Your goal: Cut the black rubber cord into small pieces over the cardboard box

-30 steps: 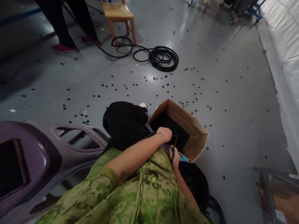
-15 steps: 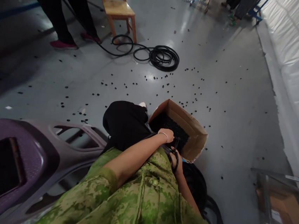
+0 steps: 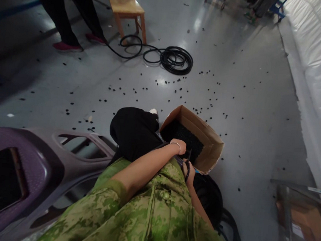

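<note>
The right hand (image 3: 191,174) grips a scissors-like tool (image 3: 188,168), the left (image 3: 180,145) curls around something I cannot tell, both beside the box (image 3: 214,156), presumably so black pieces (image 3: 194,140) drop inside.

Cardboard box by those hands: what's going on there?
A person's right hand holds what look like black scissors beside the cardboard box. The left hand is curled nearby; what it grips, if anything, is unclear. Small black pieces lie heaped in the box, others scattered across the floor.
</note>
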Available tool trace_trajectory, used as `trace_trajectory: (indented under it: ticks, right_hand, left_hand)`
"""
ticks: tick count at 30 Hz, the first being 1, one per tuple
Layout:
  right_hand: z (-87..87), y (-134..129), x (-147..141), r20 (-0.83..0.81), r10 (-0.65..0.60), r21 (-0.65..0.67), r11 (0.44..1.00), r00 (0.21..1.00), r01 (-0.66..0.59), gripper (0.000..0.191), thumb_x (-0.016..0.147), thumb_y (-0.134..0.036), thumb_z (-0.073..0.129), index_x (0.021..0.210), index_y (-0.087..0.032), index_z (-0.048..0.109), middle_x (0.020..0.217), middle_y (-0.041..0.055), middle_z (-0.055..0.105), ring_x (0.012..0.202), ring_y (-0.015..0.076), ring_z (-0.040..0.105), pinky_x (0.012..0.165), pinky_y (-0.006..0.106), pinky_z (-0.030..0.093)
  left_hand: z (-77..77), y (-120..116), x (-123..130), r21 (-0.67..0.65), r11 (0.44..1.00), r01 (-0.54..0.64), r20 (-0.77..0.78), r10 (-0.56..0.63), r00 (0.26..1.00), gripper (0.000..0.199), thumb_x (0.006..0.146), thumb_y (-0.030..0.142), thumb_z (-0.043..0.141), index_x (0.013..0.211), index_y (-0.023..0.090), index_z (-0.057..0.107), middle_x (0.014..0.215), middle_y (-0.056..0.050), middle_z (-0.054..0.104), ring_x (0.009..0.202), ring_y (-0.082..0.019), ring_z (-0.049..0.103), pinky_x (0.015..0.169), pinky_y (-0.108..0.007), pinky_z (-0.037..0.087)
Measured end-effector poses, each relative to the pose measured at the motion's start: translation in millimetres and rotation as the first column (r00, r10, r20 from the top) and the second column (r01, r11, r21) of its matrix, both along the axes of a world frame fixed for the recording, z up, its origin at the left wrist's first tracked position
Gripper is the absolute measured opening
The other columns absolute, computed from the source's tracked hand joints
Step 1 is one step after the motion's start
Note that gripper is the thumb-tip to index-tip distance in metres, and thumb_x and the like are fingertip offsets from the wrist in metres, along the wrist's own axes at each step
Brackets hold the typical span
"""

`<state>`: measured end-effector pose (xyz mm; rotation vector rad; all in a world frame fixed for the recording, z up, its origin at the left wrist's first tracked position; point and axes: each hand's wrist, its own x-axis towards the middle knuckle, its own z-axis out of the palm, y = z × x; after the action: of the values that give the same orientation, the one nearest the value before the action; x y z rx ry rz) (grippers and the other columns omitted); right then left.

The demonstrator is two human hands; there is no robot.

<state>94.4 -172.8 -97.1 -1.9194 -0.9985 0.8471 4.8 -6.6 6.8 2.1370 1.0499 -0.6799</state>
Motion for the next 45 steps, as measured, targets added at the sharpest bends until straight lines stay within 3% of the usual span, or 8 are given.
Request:
trace_trajectory:
  ticks: [4,9,17,23,29,45]
  right_hand:
    - [2.0,-1,-3,-0.069,-0.028,-0.016,1.000,0.997,0.027,0.047,0.076,-0.052,0.053,0.098,-0.013,0.067,0.092,0.0109,0.071,0.086,0.0224,0.063,0.079,0.033,0.048]
    - [9.4,-4,0,-0.287,-0.036,-0.095,0.995,0.957,0.009,0.063,0.078,-0.055,0.052,0.125,-0.013,0.057,0.073,0.0033,0.067,0.060,0.0161,0.059,0.058,0.028,0.047]
    - [8.6,0,2,-0.107,0.057,-0.038,0.997,0.993,-0.062,0.048,0.076,-0.047,0.057,0.111,-0.015,0.065,0.099,0.0097,0.071,0.087,0.0228,0.064,0.078,0.034,0.050]
    - [9.4,4,0,-0.041,0.100,-0.016,0.995,0.994,-0.101,0.044,0.078,-0.047,0.055,0.107,-0.015,0.065,0.103,0.0119,0.070,0.096,0.0244,0.063,0.085,0.036,0.049]
    - [9.1,1,1,-0.055,0.036,-0.044,0.998,0.998,-0.038,0.046,0.077,-0.046,0.054,0.110,-0.015,0.064,0.100,0.0107,0.071,0.089,0.0230,0.065,0.083,0.037,0.050]
    - [13.4,4,0,-0.083,0.095,-0.034,0.995,0.992,-0.098,0.044,0.078,-0.046,0.054,0.107,-0.015,0.064,0.102,0.0117,0.071,0.093,0.0246,0.064,0.084,0.037,0.050]
  left_hand:
    - [0.4,0,-1,0.021,1.000,-0.010,-0.002,0.010,1.000,0.038,0.088,0.032,0.048,0.113,0.012,0.069,0.122,-0.018,0.063,0.111,-0.028,0.060,0.090,-0.036,0.050]
    - [1.4,3,-2,0.038,0.997,-0.073,0.031,0.072,0.997,0.041,0.091,0.034,0.043,0.114,0.012,0.068,0.121,-0.018,0.063,0.111,-0.028,0.061,0.089,-0.036,0.050]
    - [-0.7,4,-1,0.021,0.994,-0.106,0.051,0.105,0.993,0.044,0.092,0.039,0.041,0.115,0.013,0.067,0.122,-0.018,0.063,0.112,-0.027,0.060,0.090,-0.035,0.049]
    - [-0.6,3,-1,0.027,0.995,-0.100,0.050,0.099,0.994,0.044,0.092,0.039,0.041,0.115,0.012,0.067,0.121,-0.018,0.064,0.111,-0.028,0.060,0.088,-0.034,0.050]
    - [3.0,3,-2,0.032,0.994,-0.102,0.055,0.100,0.994,0.042,0.092,0.036,0.041,0.115,0.012,0.067,0.121,-0.018,0.063,0.113,-0.027,0.060,0.089,-0.034,0.049]
    - [3.4,2,-2,0.030,0.996,-0.082,0.038,0.081,0.996,0.043,0.092,0.036,0.040,0.115,0.012,0.067,0.120,-0.019,0.064,0.111,-0.028,0.061,0.088,-0.035,0.050]
